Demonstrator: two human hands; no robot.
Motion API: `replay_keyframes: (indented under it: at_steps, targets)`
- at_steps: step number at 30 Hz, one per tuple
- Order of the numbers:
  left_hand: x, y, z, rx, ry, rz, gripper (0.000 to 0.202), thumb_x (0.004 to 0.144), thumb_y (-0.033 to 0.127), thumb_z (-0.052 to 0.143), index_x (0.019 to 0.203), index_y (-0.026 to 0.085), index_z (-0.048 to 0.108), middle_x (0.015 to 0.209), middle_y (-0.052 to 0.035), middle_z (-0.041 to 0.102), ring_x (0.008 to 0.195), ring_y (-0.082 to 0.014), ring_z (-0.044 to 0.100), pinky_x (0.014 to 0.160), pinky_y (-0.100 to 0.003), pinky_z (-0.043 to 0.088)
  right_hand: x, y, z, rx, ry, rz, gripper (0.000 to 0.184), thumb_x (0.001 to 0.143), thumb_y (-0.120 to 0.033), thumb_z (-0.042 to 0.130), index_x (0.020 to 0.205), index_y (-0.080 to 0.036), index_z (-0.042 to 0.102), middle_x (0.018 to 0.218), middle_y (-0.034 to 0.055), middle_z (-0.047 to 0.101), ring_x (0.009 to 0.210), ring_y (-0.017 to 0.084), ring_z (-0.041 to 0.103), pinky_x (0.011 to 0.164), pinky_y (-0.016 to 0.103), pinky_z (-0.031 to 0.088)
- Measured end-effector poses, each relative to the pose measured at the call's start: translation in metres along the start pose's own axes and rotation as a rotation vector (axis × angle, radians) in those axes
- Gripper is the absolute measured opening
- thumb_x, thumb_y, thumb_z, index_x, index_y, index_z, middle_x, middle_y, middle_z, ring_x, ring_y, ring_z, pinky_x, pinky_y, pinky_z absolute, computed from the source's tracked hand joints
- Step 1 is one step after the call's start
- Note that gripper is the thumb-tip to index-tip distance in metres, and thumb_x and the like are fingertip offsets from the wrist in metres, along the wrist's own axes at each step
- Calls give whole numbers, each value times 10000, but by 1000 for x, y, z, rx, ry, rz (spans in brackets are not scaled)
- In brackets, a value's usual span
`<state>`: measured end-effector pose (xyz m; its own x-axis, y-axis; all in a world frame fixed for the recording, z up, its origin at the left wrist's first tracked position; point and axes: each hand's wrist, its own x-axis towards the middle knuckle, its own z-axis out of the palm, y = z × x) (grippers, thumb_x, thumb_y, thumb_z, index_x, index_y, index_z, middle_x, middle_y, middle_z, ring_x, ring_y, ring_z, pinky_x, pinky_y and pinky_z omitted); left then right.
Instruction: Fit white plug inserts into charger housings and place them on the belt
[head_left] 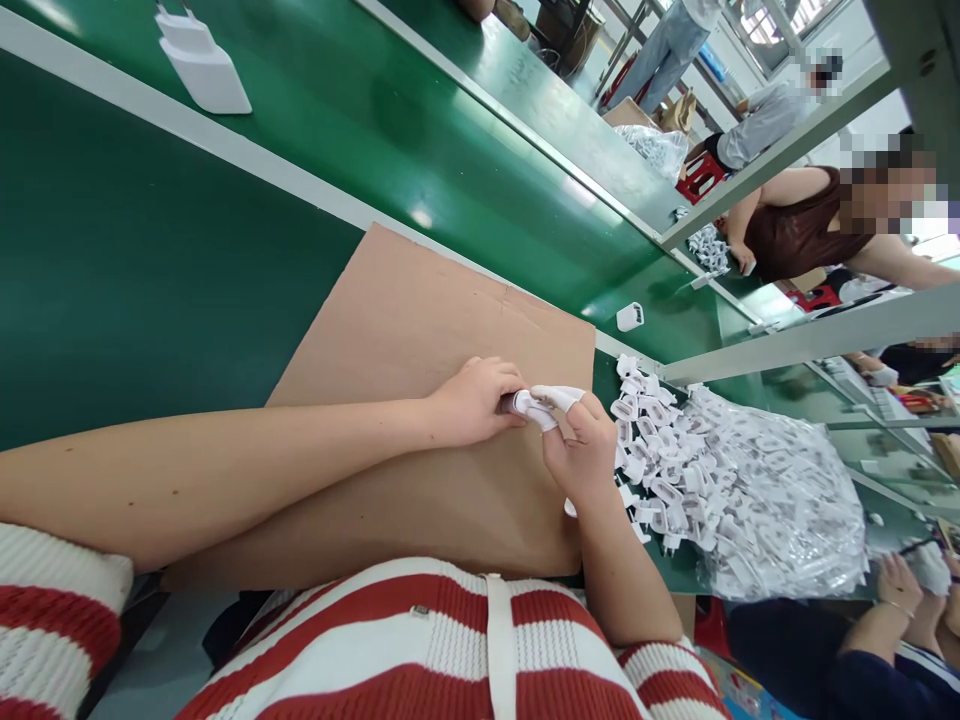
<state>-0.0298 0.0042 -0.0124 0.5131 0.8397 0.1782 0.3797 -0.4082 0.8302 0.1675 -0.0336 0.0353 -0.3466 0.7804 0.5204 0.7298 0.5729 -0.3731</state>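
While a white plug is seen beyond the far edge of the worktop, a small part is held above the right half of a cardboard sheet, clamped in the left hand. It is met by white-capped fingertips of the right hand; whether these are clamped cannot be told. Past the sheet's right edge, white plastic pieces are heaped beside a clear bag.

Left hand curled, right hand pinching, close together
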Motion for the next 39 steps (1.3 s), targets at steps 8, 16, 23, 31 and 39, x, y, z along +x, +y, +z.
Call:
replay_keyframes:
  at_steps: [8,16,23,31,39]
  targets:
    - [0,-1,1,15,17,2,198,907,399,712,893,202,723,998,-58,731,997,-268,645,920,-418,411,4,-3,2,-82,-82,18,305,900,-84,577,1105,-231,748,1021,81,781,949,228,739,811,345,592]
    - [0,-1,4,21,55,2,252,902,458,698,912,208,723,976,-58,723,984,-264,647,926,-417,429,-4,-6,10,-147,-75,176,258,899,-139,608,1064,-254,771,960,64,771,898,223,724,788,327,553]
    - [-2,8,2,26,40,-25,329,882,479,693,1088,226,738,1060,-69,752,988,-278,677,898,-404,502,-2,10,-5,158,-173,276,456,958,-264,651,1411,-269,605,1203,46,756,1043,193,718,945,330,567]
    - [66,-19,-79,188,298,-391,437,840,420,726,1209,187,698,1170,-54,748,1038,-261,667,932,-349,504,-10,74,-61,-524,-303,640,435,791,19,626,1180,-148,724,1174,203,678,1150,343,642,960,461,517]
    - [108,-32,-140,513,496,-651,538,807,465,660,1231,146,575,1277,-138,653,1293,-459,525,1086,-615,395,-2,68,-64,-395,-248,731,383,814,0,596,1125,-186,721,1143,130,725,1126,280,686,901,352,515]
